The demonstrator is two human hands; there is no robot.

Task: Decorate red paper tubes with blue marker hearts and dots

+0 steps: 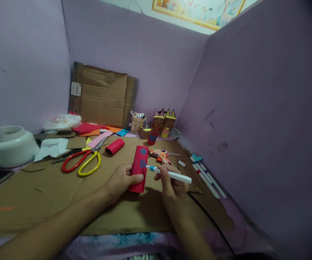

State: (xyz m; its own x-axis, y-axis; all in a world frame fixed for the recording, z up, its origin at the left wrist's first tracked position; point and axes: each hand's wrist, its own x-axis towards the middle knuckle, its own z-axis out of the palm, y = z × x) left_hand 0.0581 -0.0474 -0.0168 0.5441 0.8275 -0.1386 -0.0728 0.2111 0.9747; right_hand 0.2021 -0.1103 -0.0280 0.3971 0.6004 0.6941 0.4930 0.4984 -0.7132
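My left hand [121, 181] grips a red paper roll [139, 168] that stands on end over the cardboard mat [50, 191]; the roll carries blue-purple dots. My right hand [172, 182] pinches a white marker [169, 174] with a blue tip, and the tip touches the roll's right side at one dot. A second red roll [114, 146] lies on its side behind, apart from both hands.
Red and yellow scissors [81, 161] lie left of the roll. Several white markers [206, 175] lie at the right by the purple wall. Paper cat figures [164, 121], a patterned glue gun [159, 155], coloured paper sheets [90, 129], a white pot [8, 144] and upright cardboard [101, 95] stand around. A black cable [210, 220] runs toward me.
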